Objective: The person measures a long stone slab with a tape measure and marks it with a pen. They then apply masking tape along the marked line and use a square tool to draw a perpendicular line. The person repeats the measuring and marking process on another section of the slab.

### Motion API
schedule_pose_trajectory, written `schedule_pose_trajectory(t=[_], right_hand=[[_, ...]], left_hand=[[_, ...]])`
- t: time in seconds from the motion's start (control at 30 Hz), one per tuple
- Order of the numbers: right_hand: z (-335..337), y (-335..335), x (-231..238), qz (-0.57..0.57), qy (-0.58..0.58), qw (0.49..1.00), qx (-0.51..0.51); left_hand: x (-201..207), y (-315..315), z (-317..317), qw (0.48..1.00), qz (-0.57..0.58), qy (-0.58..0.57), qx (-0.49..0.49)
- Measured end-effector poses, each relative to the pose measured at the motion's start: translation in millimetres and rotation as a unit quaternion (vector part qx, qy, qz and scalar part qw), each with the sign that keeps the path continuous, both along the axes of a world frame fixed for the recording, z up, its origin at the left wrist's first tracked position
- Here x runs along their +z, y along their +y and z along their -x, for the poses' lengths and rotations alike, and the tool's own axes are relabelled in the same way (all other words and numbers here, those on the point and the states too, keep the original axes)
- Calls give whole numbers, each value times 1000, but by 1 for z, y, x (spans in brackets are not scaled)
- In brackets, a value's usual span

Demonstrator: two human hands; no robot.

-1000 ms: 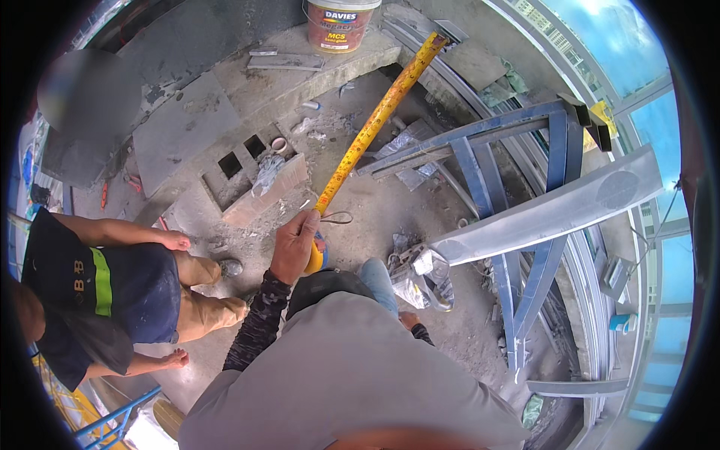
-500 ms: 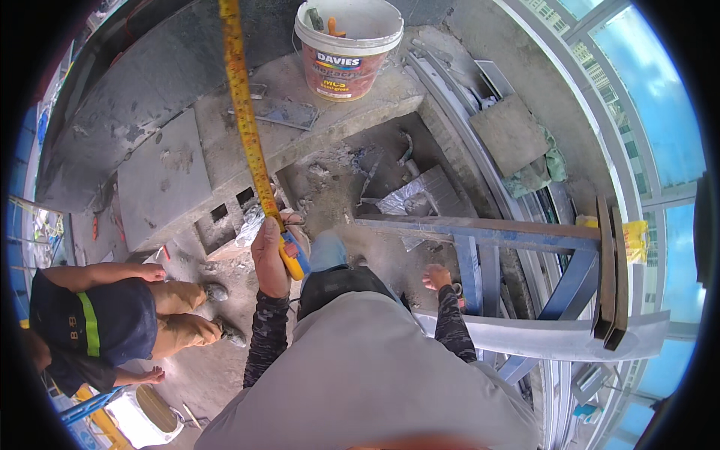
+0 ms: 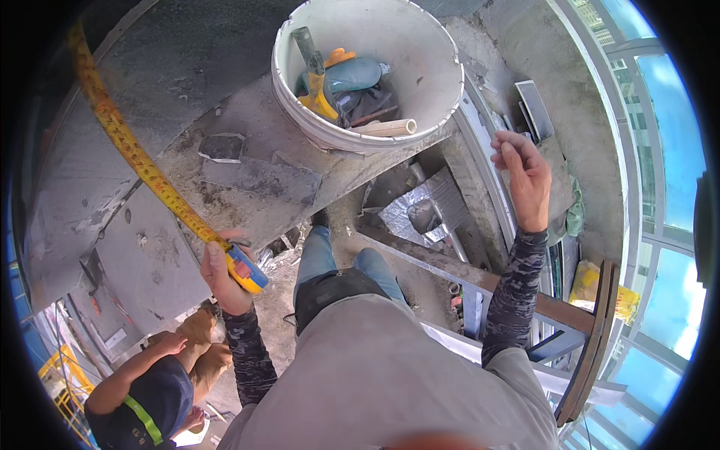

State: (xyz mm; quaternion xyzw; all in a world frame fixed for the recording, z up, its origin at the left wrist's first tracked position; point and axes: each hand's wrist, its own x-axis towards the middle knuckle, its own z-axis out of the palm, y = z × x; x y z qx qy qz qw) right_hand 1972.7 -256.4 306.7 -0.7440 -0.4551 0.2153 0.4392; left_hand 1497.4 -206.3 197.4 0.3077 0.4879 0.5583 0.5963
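In the head view, gripped in the left hand (image 3: 226,285), a tape measure (image 3: 249,274) with a smooth, rounded blue and yellow case bearing a red patch. Out of the case, a thin yellow blade (image 3: 150,172), dark-marked and grimy, bowed up and leftward above flat, scuffed grey slabs (image 3: 142,277). Ahead, on a rough, dusty concrete ledge (image 3: 277,214), a round white bucket (image 3: 424,64) with a notched rim; inside, a yellow-handled tool (image 3: 319,97), a rounded blue-green object (image 3: 352,75) and a pale tube (image 3: 386,128). Beside the bucket, a flat grey offcut (image 3: 262,178) with broken edges. Lower down, crinkled silver foil (image 3: 409,210), then straight, rust-brown and blue metal bars (image 3: 559,311) near a wrinkled yellow bag (image 3: 626,301).

Left forearm in a camouflage sleeve (image 3: 251,352), bent up and forward, fingers wrapped about the case. Right arm stretched farther forward, with the right hand (image 3: 523,180) raised just beside the bucket, unclasped, fingers loosely curled. At lower left, a person (image 3: 142,405) in dark clothing with a lime band.
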Motion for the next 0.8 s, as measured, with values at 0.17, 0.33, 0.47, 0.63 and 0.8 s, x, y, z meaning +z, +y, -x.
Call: schedule_pose_trajectory(t=[0.17, 0.33, 0.47, 0.63, 0.8], right_hand=[[7, 120, 45, -7, -84, 983, 163], [-6, 214, 28, 122, -269, 883, 365], [-12, 272, -4, 180, -322, 802, 470], [-10, 352, -32, 237, -327, 733, 547], [26, 392, -52, 209, -352, 600, 687]], left_hand=[[-6, 72, 15, 1000, -4, 30, -7], [-16, 89, 15, 998, 44, 19, 30], [-5, 81, 6, 996, 70, 18, 58], [10, 72, -14, 982, 118, 22, 149], [25, 74, -40, 997, 71, 28, -23]])
